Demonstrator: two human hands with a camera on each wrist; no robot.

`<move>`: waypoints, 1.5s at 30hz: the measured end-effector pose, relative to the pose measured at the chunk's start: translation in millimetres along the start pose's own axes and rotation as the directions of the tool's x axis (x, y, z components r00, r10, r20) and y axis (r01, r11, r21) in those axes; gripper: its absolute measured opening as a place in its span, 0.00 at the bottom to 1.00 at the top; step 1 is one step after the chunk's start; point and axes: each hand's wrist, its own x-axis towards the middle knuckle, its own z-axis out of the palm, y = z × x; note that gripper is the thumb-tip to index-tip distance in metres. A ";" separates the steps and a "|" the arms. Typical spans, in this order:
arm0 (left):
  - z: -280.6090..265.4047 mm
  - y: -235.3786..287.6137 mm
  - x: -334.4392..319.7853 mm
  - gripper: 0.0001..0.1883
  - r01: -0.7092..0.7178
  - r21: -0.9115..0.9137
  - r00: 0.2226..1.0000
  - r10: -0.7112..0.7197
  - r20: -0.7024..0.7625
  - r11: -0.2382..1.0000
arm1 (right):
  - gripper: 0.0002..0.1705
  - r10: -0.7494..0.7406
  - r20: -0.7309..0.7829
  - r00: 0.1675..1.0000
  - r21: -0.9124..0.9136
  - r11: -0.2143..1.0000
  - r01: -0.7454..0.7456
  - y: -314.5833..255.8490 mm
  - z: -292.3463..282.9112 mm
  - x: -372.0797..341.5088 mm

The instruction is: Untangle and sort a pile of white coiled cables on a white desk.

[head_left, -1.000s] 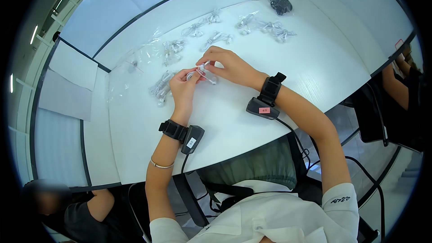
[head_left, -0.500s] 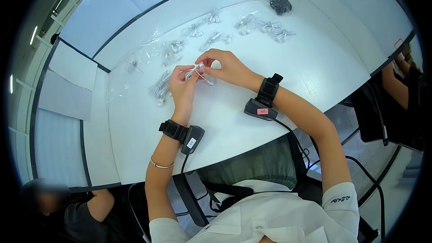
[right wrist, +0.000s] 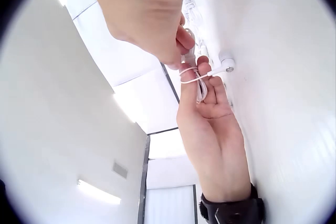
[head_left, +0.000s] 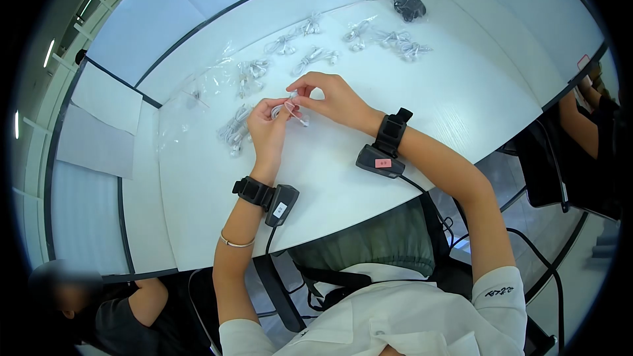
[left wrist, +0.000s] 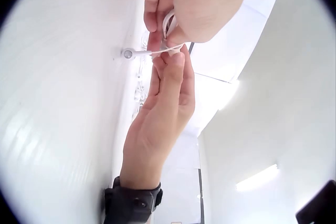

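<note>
Cable [right wrist: 201, 90], coiled | left hand [head_left: 266, 126]: clamped on it | right hand [head_left: 335, 100]: pinching it | earbud [right wrist: 227, 65]: loose | advised: firm hold, gentle tension

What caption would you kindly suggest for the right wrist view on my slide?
Two hands hold a coiled white earphone cable over a white tabletop, one earbud outside their grip.

White sleeves [head_left: 504, 313], black wrist straps [head_left: 390, 132], thin bracelet [head_left: 236, 244]

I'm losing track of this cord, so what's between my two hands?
White wired earphones, held by the left hand and right hand, one earbud sticking out; the right wrist view shows it.
</note>
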 end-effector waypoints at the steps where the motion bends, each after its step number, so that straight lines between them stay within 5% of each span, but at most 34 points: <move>1: -0.4 0.7 -0.4 0.06 0.016 0.004 1.000 -0.016 -0.002 1.000 | 0.10 -0.007 -0.005 1.000 0.006 1.000 0.007 1.7 0.2 -0.1; 14: -4.1 1.3 -1.7 0.10 0.142 -0.009 0.988 -0.141 0.059 0.990 | 0.10 0.026 0.028 0.999 0.008 1.000 -0.026 6.2 3.6 -2.4; 45: -5.2 -3.4 -5.1 0.05 0.182 -0.001 0.976 -0.180 0.119 0.983 | 0.11 0.106 0.064 0.992 0.021 0.994 -0.108 -3.6 6.6 -6.4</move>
